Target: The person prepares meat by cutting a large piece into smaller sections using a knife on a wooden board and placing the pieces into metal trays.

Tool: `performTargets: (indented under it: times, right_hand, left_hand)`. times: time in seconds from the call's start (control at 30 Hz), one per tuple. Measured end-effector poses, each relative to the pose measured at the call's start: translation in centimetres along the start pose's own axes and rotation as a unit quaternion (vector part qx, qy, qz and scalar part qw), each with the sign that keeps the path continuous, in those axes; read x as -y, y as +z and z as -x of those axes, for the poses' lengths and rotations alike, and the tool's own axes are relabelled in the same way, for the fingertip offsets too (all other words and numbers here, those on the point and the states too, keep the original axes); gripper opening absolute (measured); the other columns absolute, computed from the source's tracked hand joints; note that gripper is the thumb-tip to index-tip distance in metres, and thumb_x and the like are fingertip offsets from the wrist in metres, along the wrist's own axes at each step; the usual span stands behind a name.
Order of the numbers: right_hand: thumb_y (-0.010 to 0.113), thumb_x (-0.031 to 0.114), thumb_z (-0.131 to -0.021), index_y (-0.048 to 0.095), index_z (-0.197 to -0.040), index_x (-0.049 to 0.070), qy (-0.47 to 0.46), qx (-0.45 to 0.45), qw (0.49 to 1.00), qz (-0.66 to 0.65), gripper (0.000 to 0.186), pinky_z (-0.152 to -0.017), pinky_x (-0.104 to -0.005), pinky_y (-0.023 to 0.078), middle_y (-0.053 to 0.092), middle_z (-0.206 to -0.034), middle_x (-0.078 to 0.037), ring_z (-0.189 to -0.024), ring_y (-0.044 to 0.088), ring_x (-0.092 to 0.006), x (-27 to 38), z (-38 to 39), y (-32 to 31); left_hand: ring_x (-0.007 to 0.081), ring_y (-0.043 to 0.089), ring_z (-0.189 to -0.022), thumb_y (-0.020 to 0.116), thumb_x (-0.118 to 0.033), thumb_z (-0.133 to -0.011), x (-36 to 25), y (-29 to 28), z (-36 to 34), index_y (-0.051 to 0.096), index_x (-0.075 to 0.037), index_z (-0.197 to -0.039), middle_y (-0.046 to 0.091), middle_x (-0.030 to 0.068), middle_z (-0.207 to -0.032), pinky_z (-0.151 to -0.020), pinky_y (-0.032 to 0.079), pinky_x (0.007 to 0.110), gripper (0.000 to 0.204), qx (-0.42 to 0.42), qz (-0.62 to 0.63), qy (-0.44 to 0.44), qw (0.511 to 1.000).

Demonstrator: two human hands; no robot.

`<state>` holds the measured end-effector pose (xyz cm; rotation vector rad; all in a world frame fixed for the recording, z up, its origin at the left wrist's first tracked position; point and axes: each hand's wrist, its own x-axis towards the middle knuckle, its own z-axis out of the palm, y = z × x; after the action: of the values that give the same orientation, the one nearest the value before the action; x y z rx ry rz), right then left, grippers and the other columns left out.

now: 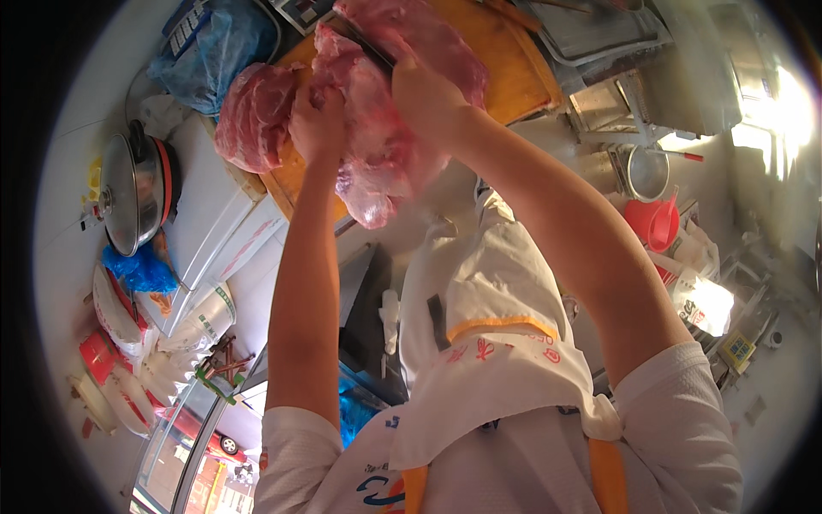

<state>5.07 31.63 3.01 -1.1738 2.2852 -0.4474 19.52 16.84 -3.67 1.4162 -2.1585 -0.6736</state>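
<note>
Across a wooden cutting board (pixel 518 64) lie large pieces of raw pink meat. My right hand (pixel 425 96) is closed round the handle of a knife (pixel 377 55), its dark blade pointing up and left between the middle piece and the far slab (pixel 441 38). With curled fingers my left hand (pixel 317 124) grips the left edge of the middle piece of meat (pixel 368 107). That piece hangs over the near edge of the board. To the left of my left hand rests a separate lump of meat (pixel 253 120). The knife's handle is hidden in my right hand.
A scale (pixel 184 30) in blue plastic stands at the far left. Left of the board is a lidded pan (pixel 128 193). Metal trays (pixel 599 30) lie at the far right, with a steel pot (pixel 646 171) and a red plastic jug (pixel 655 223) below them.
</note>
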Motion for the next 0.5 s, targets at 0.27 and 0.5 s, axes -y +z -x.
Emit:
performTargets:
  times: [0.27,0.5]
  right_hand:
    - [0.053,0.004,-0.099,0.049,-0.125,-0.007,0.080,0.106,0.990,-0.048,0.028,-0.082,-0.0567,0.058,0.074,-0.103,-0.032,-0.100,0.074,-0.0496,-2.5,11.5,-2.1]
    - [0.054,0.004,-0.099,0.044,-0.114,-0.004,0.112,0.137,0.983,-0.035,0.020,-0.076,-0.0586,0.056,0.071,-0.086,-0.031,-0.089,0.072,-0.0512,-5.4,19.7,-5.3]
  left_hand:
    - [0.0411,0.071,-0.118,0.067,-0.044,-0.092,0.8,-0.8,0.0,0.074,-0.017,-0.133,0.077,0.0174,-0.126,-0.103,0.054,0.050,0.050,0.018,0.010,-0.023,1.000]
    - [0.0399,0.072,-0.117,0.069,-0.044,-0.093,0.9,-1.4,0.0,0.075,-0.020,-0.133,0.078,0.0166,-0.125,-0.104,0.054,0.047,0.047,0.020,0.026,-0.026,0.999]
